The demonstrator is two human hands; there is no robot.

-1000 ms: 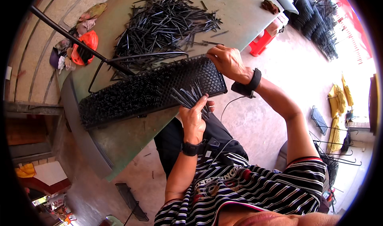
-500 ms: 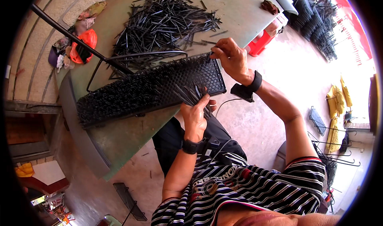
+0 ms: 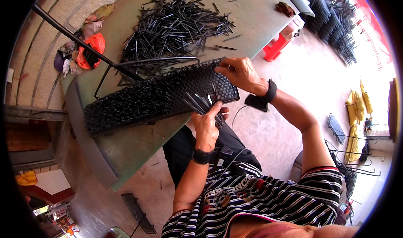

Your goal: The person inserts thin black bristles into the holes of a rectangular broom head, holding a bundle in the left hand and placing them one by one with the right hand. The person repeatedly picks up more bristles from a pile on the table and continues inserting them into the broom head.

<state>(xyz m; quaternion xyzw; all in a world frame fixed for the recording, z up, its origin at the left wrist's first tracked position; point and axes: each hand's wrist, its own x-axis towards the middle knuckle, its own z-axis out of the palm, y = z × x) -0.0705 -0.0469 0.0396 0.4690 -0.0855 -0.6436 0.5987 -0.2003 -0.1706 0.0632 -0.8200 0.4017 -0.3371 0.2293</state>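
A table (image 3: 140,152) with a dull green top extends beyond and to the left of both hands, its near edge just left of the left wrist. A loose pile of black strips (image 3: 172,32) lies on it, beyond the grip. Well right of the right hand, the pale floor (image 3: 281,124) bears a red stool (image 3: 273,49) near the table edge and, farther off, yellow cloths (image 3: 355,112). A reddish-orange bag (image 3: 93,49) is well left of the hands. The left hand (image 3: 207,124) is closed around a bundle of black strips (image 3: 198,102), thumb on top, strip ends fanning outward. Directly beyond it is the black perforated panel (image 3: 189,87), thick with bristles to the left of the grip and showing open holes toward the right. The right hand (image 3: 241,73) is at the panel's right end, fingers bent together; whether a strip is pinched there cannot be determined. Compared with half a second ago, the right fingertips are lower over the holes and closer to the left hand; the left hand's hold is unchanged.
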